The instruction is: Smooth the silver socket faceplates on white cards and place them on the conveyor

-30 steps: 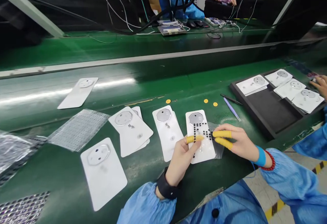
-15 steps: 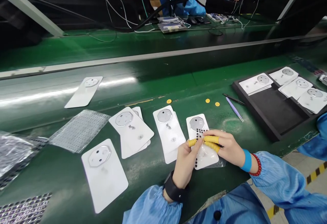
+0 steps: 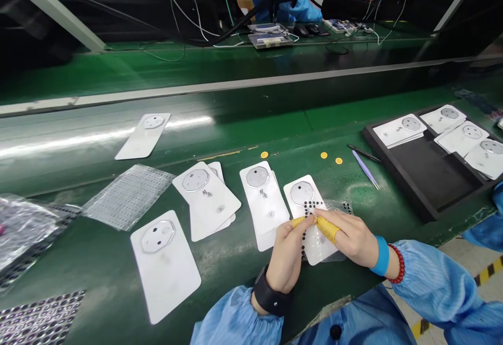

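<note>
My left hand [image 3: 288, 248] and my right hand [image 3: 348, 235] meet over a white card [image 3: 304, 203] with a grey octagonal patch, lying on the green table. A clear film sheet with rows of small black dots [image 3: 338, 209] rests on that card. Yellow finger cots cover the fingertips of both hands, and those fingertips pinch together at the film's dotted area. What the pinch holds is too small to make out. A black watch sits on my left wrist; a blue band and a red bead bracelet sit on my right.
More white cards [image 3: 264, 198] [image 3: 206, 195] [image 3: 165, 261] [image 3: 143, 135] lie to the left. A black tray [image 3: 424, 169] with cards stands at right. Tweezers [image 3: 365, 169], yellow discs [image 3: 324, 155], clear film sheets [image 3: 128, 195] and a conveyor rail [image 3: 236, 88] lie beyond. People stand at the far bench.
My right hand moved left and down to meet my left hand; the fingertips now pinch together over the dotted film. Another person's hand at the tray has left the view.
</note>
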`<state>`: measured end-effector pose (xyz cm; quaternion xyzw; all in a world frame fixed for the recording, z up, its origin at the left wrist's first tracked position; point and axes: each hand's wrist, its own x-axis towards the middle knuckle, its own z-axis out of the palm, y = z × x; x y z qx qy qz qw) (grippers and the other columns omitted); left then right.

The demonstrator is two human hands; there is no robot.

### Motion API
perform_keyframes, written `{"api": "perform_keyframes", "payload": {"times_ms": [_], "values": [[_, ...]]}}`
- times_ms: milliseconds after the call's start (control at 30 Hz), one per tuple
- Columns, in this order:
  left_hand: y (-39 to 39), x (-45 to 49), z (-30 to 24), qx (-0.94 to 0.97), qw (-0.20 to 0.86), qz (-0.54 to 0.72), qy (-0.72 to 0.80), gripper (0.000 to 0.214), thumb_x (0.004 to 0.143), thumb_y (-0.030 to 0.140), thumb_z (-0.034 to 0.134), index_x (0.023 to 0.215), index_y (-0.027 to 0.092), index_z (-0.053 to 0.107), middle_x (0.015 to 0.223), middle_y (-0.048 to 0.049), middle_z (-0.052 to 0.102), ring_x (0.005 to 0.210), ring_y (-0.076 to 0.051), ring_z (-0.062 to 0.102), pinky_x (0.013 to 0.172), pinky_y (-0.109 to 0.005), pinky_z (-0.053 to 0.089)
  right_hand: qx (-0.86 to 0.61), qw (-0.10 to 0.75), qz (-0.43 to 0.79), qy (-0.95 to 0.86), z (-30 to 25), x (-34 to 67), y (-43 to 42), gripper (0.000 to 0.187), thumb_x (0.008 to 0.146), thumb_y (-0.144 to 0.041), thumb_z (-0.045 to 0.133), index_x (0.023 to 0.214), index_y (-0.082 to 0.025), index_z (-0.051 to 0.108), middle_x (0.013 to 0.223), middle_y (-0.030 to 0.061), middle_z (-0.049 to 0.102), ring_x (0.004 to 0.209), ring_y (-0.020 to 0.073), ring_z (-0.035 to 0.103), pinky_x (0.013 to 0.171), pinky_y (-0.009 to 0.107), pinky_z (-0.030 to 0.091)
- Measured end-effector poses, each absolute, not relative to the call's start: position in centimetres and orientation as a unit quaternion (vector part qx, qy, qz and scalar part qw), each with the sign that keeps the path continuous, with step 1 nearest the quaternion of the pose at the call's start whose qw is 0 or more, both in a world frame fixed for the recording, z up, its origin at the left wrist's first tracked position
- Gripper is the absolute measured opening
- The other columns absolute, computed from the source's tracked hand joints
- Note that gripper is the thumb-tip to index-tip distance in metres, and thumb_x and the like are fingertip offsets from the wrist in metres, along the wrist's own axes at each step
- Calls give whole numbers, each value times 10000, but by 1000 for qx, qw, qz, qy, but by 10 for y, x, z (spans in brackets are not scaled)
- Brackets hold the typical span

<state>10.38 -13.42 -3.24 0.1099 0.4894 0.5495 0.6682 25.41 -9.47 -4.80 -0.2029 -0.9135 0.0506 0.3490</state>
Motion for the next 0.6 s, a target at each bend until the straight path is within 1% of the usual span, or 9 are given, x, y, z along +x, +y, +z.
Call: {"api": "perform_keyframes", "payload": {"times_ms": [200,333,400,467,533,600], "values": [[-135,104,-34,112,667,552,487,147,648,252,786,757,153,790,702,-42,758,771,-206,680,748,-285,496,-209,327,82,-918,-45,256,-93,292,937,-36,345,1150,-7,542,1076,203,696,994,235,691,835,344,620],[-135,105,-36,130,654,561,491,147,646,282,787,730,162,781,689,-34,749,767,-204,669,728,-278,488,-181,317,16,-931,-46,252,-89,227,928,-32,389,1052,-34,579,1047,204,699,942,242,700,815,373,615],[-135,106,-37,140,651,555,498,158,658,296,778,743,162,778,694,-31,747,744,-197,663,708,-276,483,-183,307,14,-934,-48,250,-85,169,932,-60,433,1009,-54,584,1023,195,698,917,240,699,778,368,615],[-135,106,-40,156,648,545,508,187,673,320,768,766,158,774,701,-34,744,710,-195,653,673,-280,478,-198,297,37,-933,-52,251,-81,139,942,-98,453,1004,-72,575,1011,175,693,920,230,689,763,350,613],[-134,103,-42,182,641,534,520,226,698,359,750,786,152,770,702,-41,736,674,-198,636,628,-286,468,-210,280,80,-933,-56,255,-78,132,955,-133,448,1015,-98,560,1057,162,679,978,225,672,796,343,605],[-134,97,-44,213,618,529,542,256,733,398,723,771,148,768,696,-46,724,663,-202,619,620,-293,459,-221,257,122,-933,-59,265,-74,122,964,-169,444,1005,-127,551,1097,153,667,1009,221,664,823,350,598]]}}
